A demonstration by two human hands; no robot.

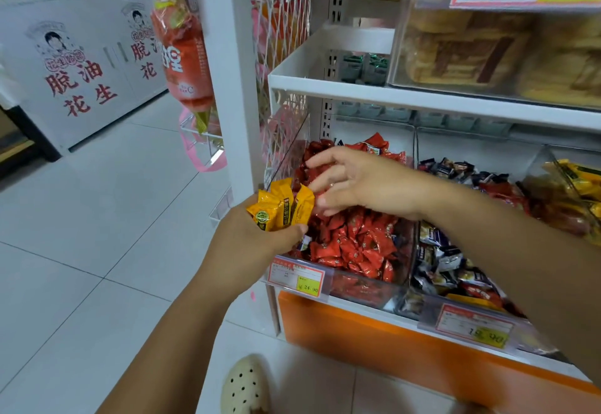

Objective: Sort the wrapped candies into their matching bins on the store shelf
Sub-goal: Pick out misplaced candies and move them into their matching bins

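My left hand grips a small bunch of yellow wrapped candies just in front of the leftmost clear bin. That bin is full of red wrapped candies. Above the red candies my right hand reaches leftward with its fingers spread and nothing in it, the fingertips close to the yellow candies. The bin beside it holds dark and mixed-wrapper candies. At the far right a further bin holds yellow-wrapped candies.
A white shelf board runs above the bins, carrying a clear box of biscuits. Price tags hang on the bin fronts. An orange base panel sits below. A white post with hanging snack bags stands left; grey floor tiles beyond.
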